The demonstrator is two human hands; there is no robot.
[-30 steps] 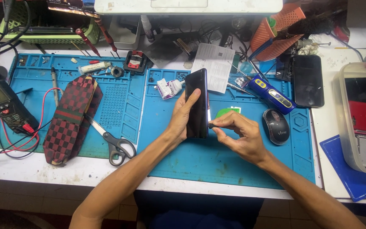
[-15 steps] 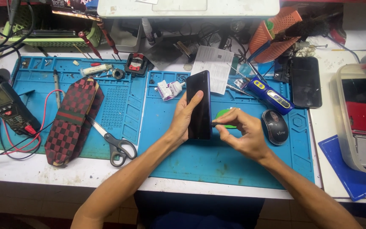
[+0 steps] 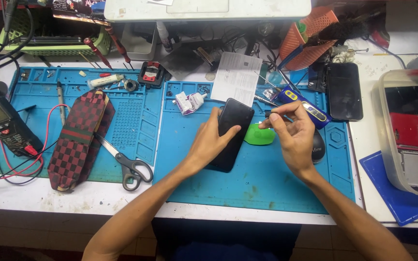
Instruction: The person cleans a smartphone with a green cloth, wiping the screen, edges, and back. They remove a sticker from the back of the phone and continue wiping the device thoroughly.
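While left hand (image 3: pixel 209 142) grips the tilted black phone (image 3: pixel 231 133) mid-frame, right hand (image 3: pixel 291 135) pinches a thin tool (image 3: pixel 270 115); loose grip risks phone sliding onto blue mat (image 3: pixel 247 183).

A white workbench (image 3: pixel 39 195) carries two blue work mats (image 3: pixel 247 179) side by side. On the left mat lie scissors (image 3: pixel 126 162), a red-and-black checked pouch (image 3: pixel 76 140) and a multimeter (image 3: pixel 3 125). On the right mat rest a green pad (image 3: pixel 260 135) and a blue tool (image 3: pixel 303 107). A dark phone (image 3: pixel 343 91) lies far right.
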